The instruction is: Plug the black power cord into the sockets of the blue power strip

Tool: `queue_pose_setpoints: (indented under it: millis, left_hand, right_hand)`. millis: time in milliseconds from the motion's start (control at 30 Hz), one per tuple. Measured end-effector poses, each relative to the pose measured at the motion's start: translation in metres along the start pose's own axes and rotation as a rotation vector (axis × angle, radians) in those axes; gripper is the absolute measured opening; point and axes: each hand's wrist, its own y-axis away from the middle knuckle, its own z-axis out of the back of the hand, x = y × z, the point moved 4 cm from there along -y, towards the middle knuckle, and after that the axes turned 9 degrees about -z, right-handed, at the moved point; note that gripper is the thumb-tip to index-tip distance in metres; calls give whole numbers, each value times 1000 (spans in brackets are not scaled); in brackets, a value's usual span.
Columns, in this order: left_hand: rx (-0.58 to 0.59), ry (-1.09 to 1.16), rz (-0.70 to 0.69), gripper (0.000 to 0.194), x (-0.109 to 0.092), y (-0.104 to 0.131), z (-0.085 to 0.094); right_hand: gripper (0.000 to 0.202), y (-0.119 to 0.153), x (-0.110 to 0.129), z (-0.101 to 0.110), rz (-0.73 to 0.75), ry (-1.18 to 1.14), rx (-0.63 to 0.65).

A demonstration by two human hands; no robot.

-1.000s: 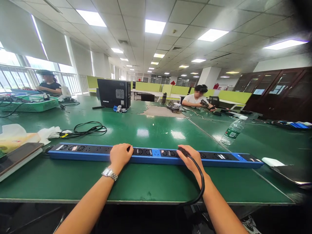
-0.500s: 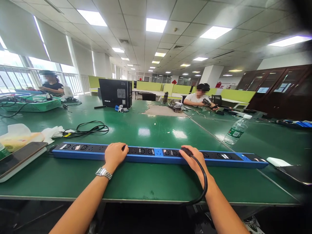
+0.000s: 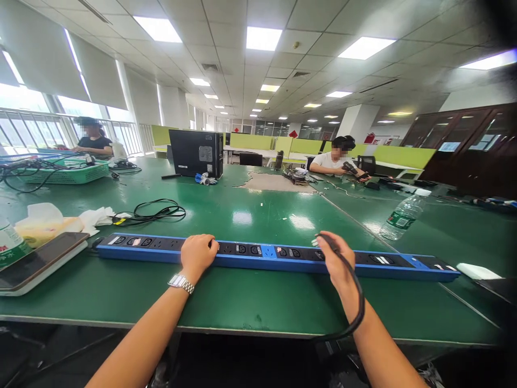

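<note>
A long blue power strip (image 3: 246, 262) with black sockets lies across the green table. Around its left half my left hand (image 3: 199, 254) is closed, thumb on the socket face and a metal watch at the wrist. My right hand (image 3: 338, 260) grips a black power plug (image 3: 329, 241) just above the strip's right half. The plug's metal prongs point left and are out of the sockets. From it a thick black cord (image 3: 359, 302) loops down over the wrist and past the table's front edge.
A phone (image 3: 38, 261) on a white box, food wrapping (image 3: 44, 221) and a coiled black cable (image 3: 155, 211) lie left. A water bottle (image 3: 404, 215) leans at right. Behind stand a computer case (image 3: 194, 153) and a green basket (image 3: 70, 171). Two people sit at the table's far sides.
My right hand has lifted the plug off the strip and tilted it, so its prongs now show. My left hand keeps its hold on the strip. The whole view has shifted slightly.
</note>
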Motion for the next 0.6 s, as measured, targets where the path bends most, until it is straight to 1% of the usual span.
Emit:
queue_pose_setpoints:
  millis: [33, 67, 100, 167, 200, 267, 333, 367, 433, 600]
  left_hand:
    - [1, -1, -3, 33, 0, 0, 0]
    - [2, -2, -6, 33, 0, 0, 0]
    - [4, -4, -7, 33, 0, 0, 0]
    - [7, -5, -7, 33, 1, 0, -1]
    - [7, -4, -7, 33, 1, -1, -1]
    - [3, -5, -14, 32, 1, -1, -1]
    - [-2, -9, -23, 32, 1, -1, -2]
    - [-3, -11, -26, 32, 1, -1, -2]
    - [-5, -14, -24, 32, 1, -1, -2]
    - [4, -25, -5, 32, 0, -1, -1]
  right_hand:
    - [46, 1, 7, -4, -25, -70, -86]
    - [45, 5, 17, -15, -20, -85, -86]
    - [43, 10, 28, -31, -1, -62, -1]
    - [39, 27, 50, -74, 55, 45, 277]
    - [36, 39, 60, -95, 90, 88, 383]
    - [32, 61, 77, -132, 185, 182, 519]
    - [28, 78, 87, -159, 254, 246, 585]
    - [26, 83, 91, -168, 271, 275, 587]
    - [24, 88, 96, -177, 288, 332, 569]
    - [22, 90, 107, -180, 229, 518, 491]
